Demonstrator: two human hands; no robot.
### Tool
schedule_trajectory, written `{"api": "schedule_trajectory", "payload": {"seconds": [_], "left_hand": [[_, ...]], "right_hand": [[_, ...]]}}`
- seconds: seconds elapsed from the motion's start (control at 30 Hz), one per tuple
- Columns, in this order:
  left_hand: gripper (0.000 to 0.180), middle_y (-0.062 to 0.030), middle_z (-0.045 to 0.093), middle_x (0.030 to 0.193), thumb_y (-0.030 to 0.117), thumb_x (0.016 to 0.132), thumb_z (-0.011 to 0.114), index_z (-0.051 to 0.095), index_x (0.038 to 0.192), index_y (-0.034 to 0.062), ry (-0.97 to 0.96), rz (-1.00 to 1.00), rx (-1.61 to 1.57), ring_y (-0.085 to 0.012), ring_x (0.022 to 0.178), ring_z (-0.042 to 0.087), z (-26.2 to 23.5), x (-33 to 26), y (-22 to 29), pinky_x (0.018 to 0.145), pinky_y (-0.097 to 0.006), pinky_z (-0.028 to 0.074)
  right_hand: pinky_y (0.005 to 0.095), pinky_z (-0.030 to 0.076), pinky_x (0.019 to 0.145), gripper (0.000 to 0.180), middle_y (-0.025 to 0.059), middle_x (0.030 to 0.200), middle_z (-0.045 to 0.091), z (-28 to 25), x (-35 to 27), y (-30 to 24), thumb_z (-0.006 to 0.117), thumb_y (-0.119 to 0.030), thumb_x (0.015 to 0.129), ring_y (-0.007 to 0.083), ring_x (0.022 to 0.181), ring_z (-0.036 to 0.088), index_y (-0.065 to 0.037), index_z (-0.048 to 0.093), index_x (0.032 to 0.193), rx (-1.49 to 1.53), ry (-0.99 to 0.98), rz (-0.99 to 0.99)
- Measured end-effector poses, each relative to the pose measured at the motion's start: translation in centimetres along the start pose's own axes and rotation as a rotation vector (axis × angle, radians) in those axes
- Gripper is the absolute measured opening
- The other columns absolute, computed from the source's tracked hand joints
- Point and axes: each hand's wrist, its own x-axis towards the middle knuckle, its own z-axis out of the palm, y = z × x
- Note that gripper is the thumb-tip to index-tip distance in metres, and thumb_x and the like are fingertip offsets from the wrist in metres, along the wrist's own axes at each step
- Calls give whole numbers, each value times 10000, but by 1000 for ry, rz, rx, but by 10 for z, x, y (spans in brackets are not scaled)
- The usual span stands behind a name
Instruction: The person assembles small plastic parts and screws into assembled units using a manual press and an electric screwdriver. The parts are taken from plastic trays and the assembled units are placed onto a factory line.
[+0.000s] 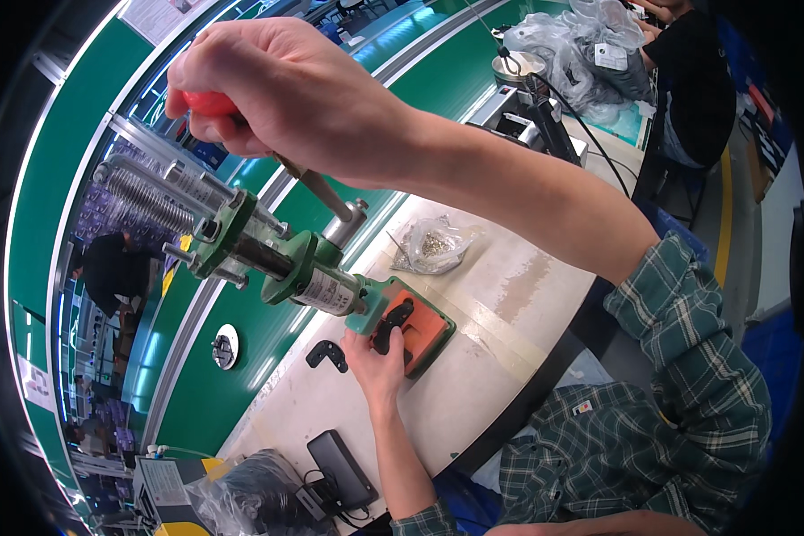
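My right hand (277,89) is raised high and closed around the red knob (210,103) of the lever on a green hand press (277,259). The lever's metal rod (322,192) runs down to the press body. My left hand (375,362) rests at the press's orange base plate (424,326), its fingers pinching a small black part (393,323) that sits under the ram. A second black part (328,355) lies on the white bench just left of that hand.
A clear bag of small metal pieces (431,246) lies behind the press. A black device with cables (341,466) sits at the bench's near end. A green conveyor (232,384) runs along the left. Another person (688,80) sits at the far right beside plastic bags (567,45).
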Motion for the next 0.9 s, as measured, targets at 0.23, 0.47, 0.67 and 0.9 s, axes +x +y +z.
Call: {"api": "schedule_trajectory", "payload": {"seconds": [0.23, 0.47, 0.67, 0.9], "left_hand": [[337, -44, 654, 1054, 76, 808, 789, 770, 1145, 81, -5, -25, -13, -225, 957, 559, 0, 0, 0, 804, -351, 487], [328, -35, 730, 1142, 62, 820, 790, 736, 1143, 45, 7, 35, 77, -152, 931, 653, 0, -1, -4, 807, -312, 503], [337, -37, 733, 1138, 66, 819, 785, 738, 1152, 51, 3, 37, 99, -162, 947, 645, 0, -1, -3, 817, -322, 511], [348, -33, 713, 1090, 70, 812, 777, 762, 1159, 83, -4, 15, 66, -197, 946, 596, -1, -1, -1, 819, -339, 507]], "right_hand": [[266, 443, 590, 267, 32, 748, 596, 0, 0, 1, 578, -218, 984, 82, 656, 547, -1, 637, 841, -28, 9, -15], [269, 449, 592, 274, 40, 751, 606, 0, -1, -1, 579, -231, 984, 90, 660, 558, -3, 641, 844, -48, 17, 6], [269, 451, 599, 275, 40, 753, 607, 0, -1, -2, 579, -232, 983, 89, 669, 560, -3, 641, 845, -31, 23, 18], [269, 441, 592, 264, 37, 749, 598, 1, -1, -1, 574, -219, 981, 88, 661, 548, -8, 635, 835, -19, 18, 9]]}}
